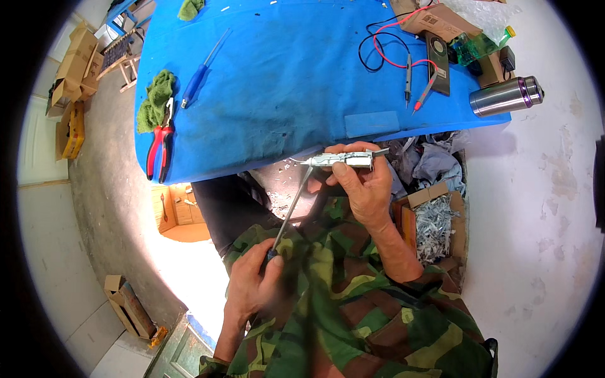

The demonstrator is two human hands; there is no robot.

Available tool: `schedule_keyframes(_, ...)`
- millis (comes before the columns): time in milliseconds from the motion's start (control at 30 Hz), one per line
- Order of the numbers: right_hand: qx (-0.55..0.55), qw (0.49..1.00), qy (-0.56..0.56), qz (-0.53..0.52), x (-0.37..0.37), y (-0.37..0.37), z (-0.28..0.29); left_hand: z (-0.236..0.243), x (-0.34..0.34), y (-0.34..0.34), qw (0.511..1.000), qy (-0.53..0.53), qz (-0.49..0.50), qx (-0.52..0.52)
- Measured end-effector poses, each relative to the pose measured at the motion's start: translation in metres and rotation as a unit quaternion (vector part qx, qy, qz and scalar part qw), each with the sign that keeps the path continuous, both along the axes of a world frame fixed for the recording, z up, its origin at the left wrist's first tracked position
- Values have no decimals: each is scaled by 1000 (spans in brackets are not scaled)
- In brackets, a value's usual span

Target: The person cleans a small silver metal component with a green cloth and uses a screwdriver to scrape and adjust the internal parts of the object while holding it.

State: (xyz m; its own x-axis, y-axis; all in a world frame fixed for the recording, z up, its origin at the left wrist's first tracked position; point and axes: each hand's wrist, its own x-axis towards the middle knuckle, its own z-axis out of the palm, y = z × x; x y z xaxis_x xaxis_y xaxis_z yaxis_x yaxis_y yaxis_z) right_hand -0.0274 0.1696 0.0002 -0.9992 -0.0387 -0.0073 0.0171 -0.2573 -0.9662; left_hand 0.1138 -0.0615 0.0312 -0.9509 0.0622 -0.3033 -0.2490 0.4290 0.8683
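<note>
My left hand [247, 281] is closed around the dark handle of a screwdriver [291, 212], whose long metal shaft slants up and to the right. The shaft's tip meets the left end of a narrow white device casing [342, 160]; whether it is inside or only touching, I cannot tell. My right hand [368, 196] grips that casing from the right, with the thumb on its near side and fingers behind. From the casing's right end a dark flat piece sticks out, and a thin pale strand shows at its left end. Both hands are in front of the table's near edge, above my lap.
On the blue-covered table [271, 82] lie red-handled pliers [160, 146], a green cloth [155, 101], a blue screwdriver [196, 82], a blue pad [372, 124] and test probes [408, 79]. A steel flask [506, 96] lies at the right edge. A box of shredded scraps [435, 230] stands below.
</note>
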Motion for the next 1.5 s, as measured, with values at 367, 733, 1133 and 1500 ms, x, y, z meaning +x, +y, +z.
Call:
schedule_keyframes(367, 6, 999, 35, 12, 5, -4, 3, 5, -7, 6, 1000, -2, 12, 5)
schedule_keyframes(733, -1, 999, 41, -4, 6, -4, -4, 5, -8, 10, 1000, -3, 11, 20)
schedule_keyframes(1133, 22, 998, 54, -17, 8, -6, -7, 6, -8, 13, 1000, -6, 20, 17)
schedule_keyframes(1500, -9, 999, 38, -19, 9, -9, -10, 2, -6, 15, 999, -12, 18, 25)
